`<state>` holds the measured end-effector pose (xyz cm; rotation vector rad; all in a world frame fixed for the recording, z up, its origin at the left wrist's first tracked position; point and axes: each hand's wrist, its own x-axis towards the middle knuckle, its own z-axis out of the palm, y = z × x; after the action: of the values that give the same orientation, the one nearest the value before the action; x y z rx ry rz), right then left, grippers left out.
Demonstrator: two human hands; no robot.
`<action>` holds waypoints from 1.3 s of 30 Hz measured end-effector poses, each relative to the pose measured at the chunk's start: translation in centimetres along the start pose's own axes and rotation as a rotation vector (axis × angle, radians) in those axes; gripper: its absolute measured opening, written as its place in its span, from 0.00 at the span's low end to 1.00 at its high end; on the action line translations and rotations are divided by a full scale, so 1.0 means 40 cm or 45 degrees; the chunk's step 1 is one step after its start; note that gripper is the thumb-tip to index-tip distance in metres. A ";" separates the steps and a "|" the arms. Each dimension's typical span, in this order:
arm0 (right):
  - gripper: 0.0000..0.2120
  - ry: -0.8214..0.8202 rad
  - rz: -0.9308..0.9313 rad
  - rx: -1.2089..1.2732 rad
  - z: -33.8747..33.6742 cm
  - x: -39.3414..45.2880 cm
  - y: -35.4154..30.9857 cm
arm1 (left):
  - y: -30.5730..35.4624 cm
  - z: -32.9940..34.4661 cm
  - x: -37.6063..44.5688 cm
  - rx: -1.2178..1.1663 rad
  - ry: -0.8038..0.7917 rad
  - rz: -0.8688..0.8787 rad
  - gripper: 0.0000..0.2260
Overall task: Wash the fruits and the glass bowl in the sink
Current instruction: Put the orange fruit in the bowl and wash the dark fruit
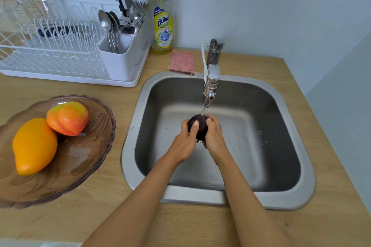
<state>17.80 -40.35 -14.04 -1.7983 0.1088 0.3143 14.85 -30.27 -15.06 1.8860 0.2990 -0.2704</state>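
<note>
A dark purple round fruit (200, 124) is held over the steel sink (289, 118) under water running from the tap (210, 86). My left hand (185, 142) grips its left side with the thumb across the top. My right hand (213, 136) wraps its right side. On the counter to the left stands the brownish glass bowl (86, 154). In it lie an orange mango (34, 145) and a red-orange peach-like fruit (68, 117).
A white dish rack (60, 52) with a cutlery holder (120, 56) full of spoons stands at the back left. A yellow dish soap bottle (163, 28) and a pink scrub cloth (182, 62) sit behind the sink. The wall closes the right side.
</note>
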 end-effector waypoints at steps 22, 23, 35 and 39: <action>0.10 -0.112 -0.145 -0.140 0.001 -0.016 0.023 | -0.008 -0.015 0.029 0.002 0.060 -0.082 0.26; 0.10 -0.083 -0.143 -0.150 0.003 -0.014 0.023 | -0.007 -0.013 0.025 0.021 0.053 -0.070 0.25; 0.07 0.078 -0.075 -0.076 0.013 -0.006 0.011 | 0.003 0.000 0.014 0.036 0.071 0.046 0.20; 0.17 0.193 0.313 0.002 -0.006 0.019 0.017 | -0.004 0.013 0.009 0.157 0.075 0.228 0.18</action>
<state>18.39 -40.67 -14.84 -1.8081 0.4391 0.3518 15.10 -30.69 -15.49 2.0310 0.1542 -0.1141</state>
